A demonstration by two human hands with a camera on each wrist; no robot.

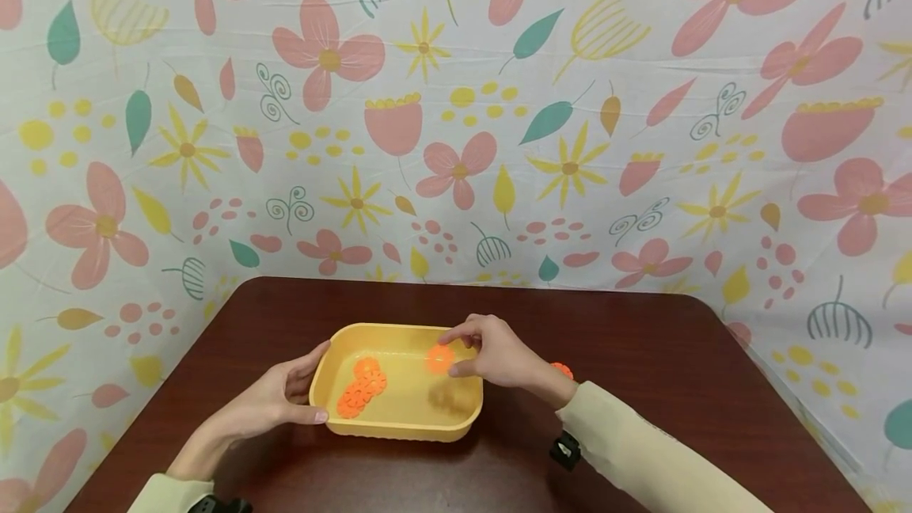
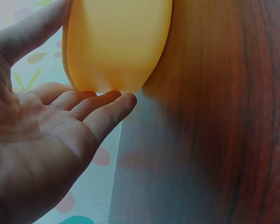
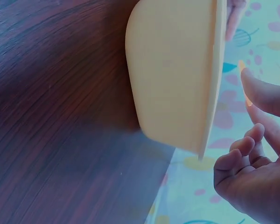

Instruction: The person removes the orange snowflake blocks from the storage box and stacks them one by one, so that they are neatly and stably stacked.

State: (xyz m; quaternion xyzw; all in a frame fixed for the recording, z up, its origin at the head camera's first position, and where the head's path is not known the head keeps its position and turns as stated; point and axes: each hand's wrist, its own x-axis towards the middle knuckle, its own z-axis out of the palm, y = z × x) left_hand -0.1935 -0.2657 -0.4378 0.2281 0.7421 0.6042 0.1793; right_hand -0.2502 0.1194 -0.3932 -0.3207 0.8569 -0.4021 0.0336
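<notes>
A yellow rectangular tray (image 1: 397,424) with a raised rim stands on the table. My left hand (image 1: 264,400) holds its left end, thumb at the near corner and fingers along the far part; the left wrist view shows fingertips against the tray's end wall (image 2: 116,46). Above the tray's right part, my right hand (image 1: 499,351) pinches an orange notched plastic disc (image 1: 439,359) between thumb and index finger. In the right wrist view that disc (image 3: 245,84) appears edge-on, with the other fingers curled. Several similar orange discs (image 1: 362,386) lie overlapping in the tray's left part.
Another orange piece (image 1: 563,370) shows on the dark wooden table (image 1: 627,347), partly hidden behind my right wrist. A flower-patterned cloth (image 1: 456,212) hangs behind the table and along its sides.
</notes>
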